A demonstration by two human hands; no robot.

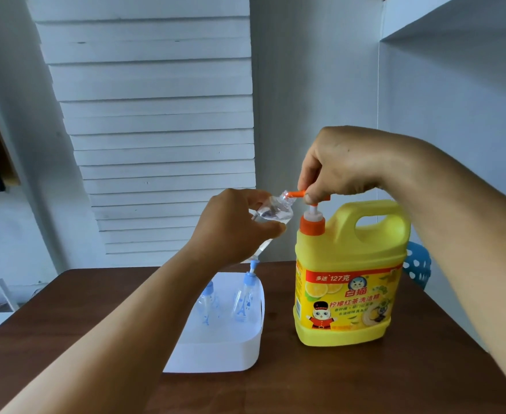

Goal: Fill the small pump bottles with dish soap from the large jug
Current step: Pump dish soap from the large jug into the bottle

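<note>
Head cam shows the left hand [231, 225] wrapped round a clear bottle [271, 215], tilted so its open neck sits right at the orange spout [298, 193] of the jug [347, 282]. Right hand [344, 165] is pinched on the pump head, thumb and fingers closed on it, looks ready to press. Jug stands upright on the table [335, 380], just right of the white tray [216, 354].

Handling-wise, I'd guess the bottle is thin, light plastic that'll squash if I squeeze hard, so holding round the shoulder like this seems right. Soap on the outside would make it slippery fast. The jug looks pretty full and heavy, so it should stay put under pumping, and the handle at the back is where to grab if it needs moving.

Two more pump bottles [242, 303] with blue tops stand in the tray, one partly behind my left forearm.

Hard to make out: whether any soap is in the held bottle, its lower half is behind the hand and it's all glare. Can't tell if the spout tip is actually inside the neck or just touching it.
</note>
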